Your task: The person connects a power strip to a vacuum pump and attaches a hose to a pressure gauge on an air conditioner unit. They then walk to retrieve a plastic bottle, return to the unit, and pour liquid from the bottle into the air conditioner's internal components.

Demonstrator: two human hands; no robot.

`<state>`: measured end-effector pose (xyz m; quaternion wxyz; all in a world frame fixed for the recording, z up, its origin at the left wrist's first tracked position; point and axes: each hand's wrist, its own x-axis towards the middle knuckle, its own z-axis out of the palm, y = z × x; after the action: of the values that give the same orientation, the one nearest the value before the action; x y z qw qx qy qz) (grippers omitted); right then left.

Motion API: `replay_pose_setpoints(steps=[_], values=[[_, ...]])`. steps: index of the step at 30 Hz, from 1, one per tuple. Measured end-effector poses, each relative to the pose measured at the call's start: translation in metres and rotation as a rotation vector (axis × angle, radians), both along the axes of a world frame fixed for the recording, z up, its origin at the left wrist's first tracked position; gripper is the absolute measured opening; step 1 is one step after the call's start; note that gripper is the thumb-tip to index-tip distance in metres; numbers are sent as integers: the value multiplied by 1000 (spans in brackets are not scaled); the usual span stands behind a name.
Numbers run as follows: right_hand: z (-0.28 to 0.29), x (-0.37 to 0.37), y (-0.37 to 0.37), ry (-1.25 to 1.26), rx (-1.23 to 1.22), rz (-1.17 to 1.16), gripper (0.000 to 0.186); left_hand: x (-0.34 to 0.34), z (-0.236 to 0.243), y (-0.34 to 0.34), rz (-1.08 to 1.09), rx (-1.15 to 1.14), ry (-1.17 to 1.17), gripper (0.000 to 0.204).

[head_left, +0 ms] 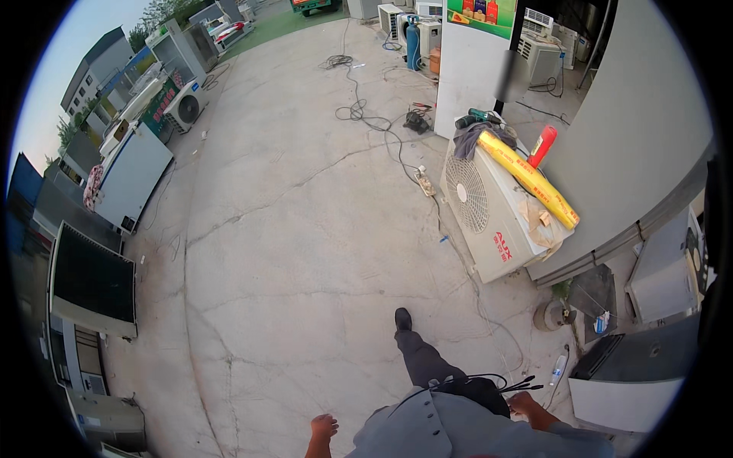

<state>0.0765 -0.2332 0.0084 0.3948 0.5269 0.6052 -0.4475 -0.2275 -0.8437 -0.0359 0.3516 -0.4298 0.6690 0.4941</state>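
Fingers [330, 420] of the left hand [324, 429] curl toward the palm above the cracked concrete floor [267, 259]; those of the right hand [522, 403] look bent, but I cannot tell whether they pinch anything. Far left stands a dark-fronted panel [93, 278], with a white chest [137, 172] beyond it. Near the middle, one black shoe [403, 319] is on the floor. Black cables [521, 385], thin and smooth, run across the person's waist and fan into several thicker ends just beside the right hand. Farther ahead, a cream outdoor unit [496, 248] with a round grille carries a yellow roll [527, 177]; a red canister [543, 145] shows beside the roll. Rightmost is a clear bottle [559, 370], near the right hand.
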Motion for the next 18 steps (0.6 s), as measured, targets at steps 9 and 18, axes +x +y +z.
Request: replay_pose_setpoints(steps=[9,18], values=[[-58,-398,215,494,413,443,27,-95,24,68,186,146,-147,17],[47,-811,312,818,487,396,26,-340,-20,204,-1322,-273,356,17]])
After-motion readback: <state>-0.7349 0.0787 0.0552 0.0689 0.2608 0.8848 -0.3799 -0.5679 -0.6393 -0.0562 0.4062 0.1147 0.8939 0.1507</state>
